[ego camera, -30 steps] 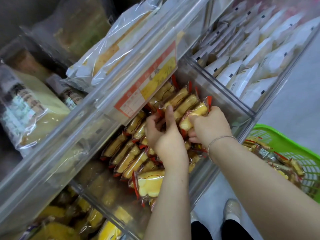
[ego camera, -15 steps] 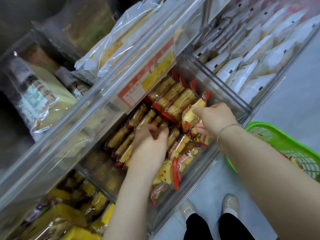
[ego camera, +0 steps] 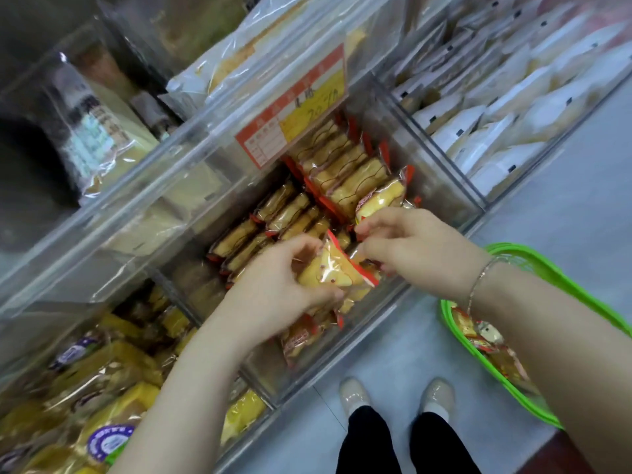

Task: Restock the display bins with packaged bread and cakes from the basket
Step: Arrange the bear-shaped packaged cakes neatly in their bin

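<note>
Both hands work over the clear bin [ego camera: 441, 213] at the centre of the view. The left hand [ego camera: 273, 285] has its fingers and thumb curled round a small wrapped cake [ego camera: 330, 271], held just above the bin's front half, and the right hand [ego camera: 407, 241], at about two o'clock from the left, pinches the red edge of the same wrapper, though the blur makes the exact contact hard to tell. Behind them, toward twelve o'clock, rows of cakes [ego camera: 342, 176] stand on edge, tightly packed. To do this step well, the cake in hand should likely be turned upright to match those rows and slid into the loose front section, face outward, without crushing the soft sponge or snagging the crimped wrapper ends. The looser packets near the front wall seem to want straightening first so the row stays even. The green basket [ego camera: 533, 268] sits on the floor at four o'clock, partly hidden by the right forearm, with more packets in it. A red and yellow price tag [ego camera: 294, 107] is fixed to the shelf edge at twelve o'clock. It carries handwritten figures, too blurred to read. A round purple label [ego camera: 109, 441] shows on a packet at seven o'clock, also unreadable.
</note>
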Available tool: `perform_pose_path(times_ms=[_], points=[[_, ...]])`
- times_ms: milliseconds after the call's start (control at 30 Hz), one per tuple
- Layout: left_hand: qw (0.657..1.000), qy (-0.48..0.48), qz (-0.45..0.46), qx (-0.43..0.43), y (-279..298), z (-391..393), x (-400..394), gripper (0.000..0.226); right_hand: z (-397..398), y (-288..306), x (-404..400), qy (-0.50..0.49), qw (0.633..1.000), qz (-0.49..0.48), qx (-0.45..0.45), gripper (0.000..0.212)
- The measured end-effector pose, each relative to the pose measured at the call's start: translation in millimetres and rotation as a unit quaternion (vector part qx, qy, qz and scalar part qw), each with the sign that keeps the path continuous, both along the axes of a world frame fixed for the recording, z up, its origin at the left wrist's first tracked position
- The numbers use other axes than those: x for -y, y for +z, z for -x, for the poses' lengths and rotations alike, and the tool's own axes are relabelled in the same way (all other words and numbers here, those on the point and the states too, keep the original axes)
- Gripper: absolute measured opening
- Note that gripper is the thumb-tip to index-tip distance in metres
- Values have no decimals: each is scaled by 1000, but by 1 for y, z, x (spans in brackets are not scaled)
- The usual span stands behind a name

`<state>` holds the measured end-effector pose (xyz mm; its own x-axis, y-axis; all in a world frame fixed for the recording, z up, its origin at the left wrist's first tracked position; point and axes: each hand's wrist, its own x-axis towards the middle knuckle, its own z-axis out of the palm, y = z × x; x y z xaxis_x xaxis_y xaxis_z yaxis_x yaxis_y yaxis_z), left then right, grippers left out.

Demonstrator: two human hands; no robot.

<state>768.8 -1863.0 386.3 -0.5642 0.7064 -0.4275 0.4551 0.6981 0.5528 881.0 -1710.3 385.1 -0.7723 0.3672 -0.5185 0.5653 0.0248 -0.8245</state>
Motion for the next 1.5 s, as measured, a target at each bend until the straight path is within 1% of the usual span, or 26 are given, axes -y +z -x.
perform_pose_path(times_ms=[67, 100, 167, 233, 300, 367, 400, 433, 467, 533, 600, 633, 667, 733, 800, 867, 900, 967, 1033, 1100, 1133, 1167, 1267, 1367, 1433, 1500], points=[[995, 48, -86, 30, 9, -9, -12, 48, -1, 3, -7, 15, 997, 70, -3, 33], [991, 61, -116, 42, 12, -14, -18, 49, -1, 6, -10, 17, 997, 74, -18, 35], [984, 75, -141, 73, 16, -24, -28, 55, -4, 11, -20, 2, 997, 55, -49, 32], [976, 78, -152, 138, 20, -29, -35, 63, -8, 16, -32, 6, 998, 9, -59, 34], [963, 79, -178, 185, 21, -32, -39, 59, -14, 22, -42, 41, 996, -15, -78, 37], [948, 113, -215, 207, 20, -33, -40, 49, -21, 24, -51, 23, 988, 53, -140, 40], [935, 149, -229, 227, 19, -34, -39, 46, -25, 24, -57, -12, 981, 97, -170, 34], [918, 186, -240, 254, 17, -34, -38, 45, -27, 23, -62, -39, 975, 112, -190, 31], [900, 216, -251, 283, 14, -34, -36, 45, -29, 23, -66, -48, 975, 102, -191, 34], [877, 241, -268, 317, 8, -37, -33, 46, -29, 21, -70, 7, 987, 37, -156, 46], [875, 244, -264, 325, 3, -42, -34, 43, -24, 19, -71, 82, 989, -48, -115, 32], [882, 243, -249, 318, 0, -46, -35, 40, -20, 17, -72, 108, 984, -104, -100, 26], [897, 236, -227, 296, -5, -50, -37, 35, -15, 16, -73, 141, 970, -180, -84, 24], [944, 207, -151, 208, -16, -58, -43, 26, -5, 15, -72, 234, 914, -328, -51, 29], [969, 198, -77, 128, -28, -62, -49, 24, 2, 11, -68, 315, 854, -413, -24, 31], [964, 237, -62, 101, -38, -63, -58, 29, 9, 5, -64, 348, 803, -484, 2, 30], [957, 265, -67, 99, -43, -62, -62, 37, 11, 3, -63, 351, 782, -515, 15, 29], [946, 299, -87, 89, -49, -61, -71, 54, 12, 0, -63, 350, 754, -555, 29, 27], [945, 302, -104, 70, -55, -62, -78, 63, 7, -6, -63, 344, 715, -608, -2, 21], [945, 304, -105, 52, -56, -62, -82, 65, -1, -14, -64, 324, 632, -704, -36, 17], [944, 307, -110, 45, -57, -61, -83, 64, -2, -16, -65, 304, 608, -732, -38, 14], [944, 308, -114, 41, -58, -60, -83, 63, -3, -17, -66, 297, 601, -741, -35, 12], [947, 296, -120, 43, -58, -55, -81, 55, 3, -16, -66, 310, 601, -737, -21, 10], [962, 253, -82, 54, -55, -51, -82, 52, 11, -17, -64, 341, 617, -709, 8, 23], [957, 255, -66, 125, -48, -46, -83, 54, 14, -17, -65, 365, 619, -695, 16, 22], [912, 302, -95, 261, -41, -42, -83, 50, 16, -16, -67, 379, 615, -691, 18, 21]])
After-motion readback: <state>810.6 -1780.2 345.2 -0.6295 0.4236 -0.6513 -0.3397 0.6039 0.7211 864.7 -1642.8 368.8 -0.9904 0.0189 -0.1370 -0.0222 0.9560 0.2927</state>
